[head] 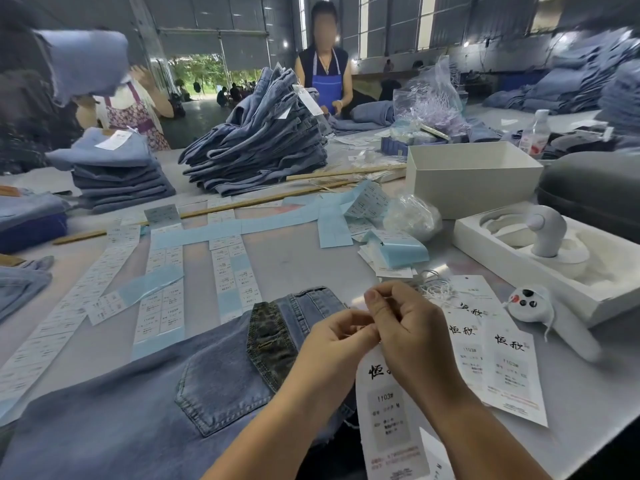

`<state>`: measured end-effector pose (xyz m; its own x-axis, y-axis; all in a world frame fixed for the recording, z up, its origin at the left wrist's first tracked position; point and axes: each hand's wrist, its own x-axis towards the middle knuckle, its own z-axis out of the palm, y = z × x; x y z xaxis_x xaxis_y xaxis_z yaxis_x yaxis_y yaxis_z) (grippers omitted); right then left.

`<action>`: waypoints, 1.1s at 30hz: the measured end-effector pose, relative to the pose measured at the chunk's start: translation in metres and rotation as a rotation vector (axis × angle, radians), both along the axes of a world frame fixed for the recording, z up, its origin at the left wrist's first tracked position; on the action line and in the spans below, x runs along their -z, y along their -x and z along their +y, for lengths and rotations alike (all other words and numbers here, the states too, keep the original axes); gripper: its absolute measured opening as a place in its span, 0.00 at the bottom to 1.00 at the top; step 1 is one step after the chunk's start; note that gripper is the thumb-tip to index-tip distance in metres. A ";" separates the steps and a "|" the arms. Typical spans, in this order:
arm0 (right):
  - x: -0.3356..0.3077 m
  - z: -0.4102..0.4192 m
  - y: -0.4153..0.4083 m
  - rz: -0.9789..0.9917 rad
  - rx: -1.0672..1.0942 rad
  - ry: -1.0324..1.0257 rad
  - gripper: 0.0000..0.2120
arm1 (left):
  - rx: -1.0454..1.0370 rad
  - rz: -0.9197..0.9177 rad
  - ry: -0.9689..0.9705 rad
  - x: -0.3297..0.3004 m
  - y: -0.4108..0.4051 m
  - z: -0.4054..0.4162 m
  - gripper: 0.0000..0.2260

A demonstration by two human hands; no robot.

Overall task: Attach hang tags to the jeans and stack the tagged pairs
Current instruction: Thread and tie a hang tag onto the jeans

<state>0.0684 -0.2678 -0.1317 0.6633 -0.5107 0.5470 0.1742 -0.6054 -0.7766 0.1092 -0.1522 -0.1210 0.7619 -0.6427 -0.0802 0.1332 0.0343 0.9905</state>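
At the near table edge, over the waistband of the flat-lying blue denim jeans (194, 372) — the thin string could slip out, being pinched only by fingertips. Left hand (337, 337) and right hand (398, 317) meet, fingers curled, pinching at the top of the long white printed hang tag (384, 410), which dangles below.

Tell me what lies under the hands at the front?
Under the left hand and right hand lie jeans and a hang tag. The tag's top and any string are covered by the fingers.
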 end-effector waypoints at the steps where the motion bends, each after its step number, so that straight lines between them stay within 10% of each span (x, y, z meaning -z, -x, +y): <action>1: -0.001 -0.001 -0.001 -0.003 -0.012 -0.004 0.06 | 0.005 0.002 0.016 -0.002 0.000 0.000 0.05; 25: -0.005 -0.031 -0.012 0.075 -0.092 -0.053 0.20 | -0.136 -0.039 0.020 -0.017 -0.021 -0.037 0.10; 33: 0.008 -0.072 -0.007 0.190 0.036 -0.035 0.16 | -0.269 0.283 0.194 -0.016 -0.046 -0.058 0.04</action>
<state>0.0757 -0.3402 -0.1392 0.7338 -0.5525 0.3954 0.0012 -0.5809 -0.8140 0.1550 -0.2107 -0.1046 0.8694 -0.4485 -0.2075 0.3598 0.2867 0.8879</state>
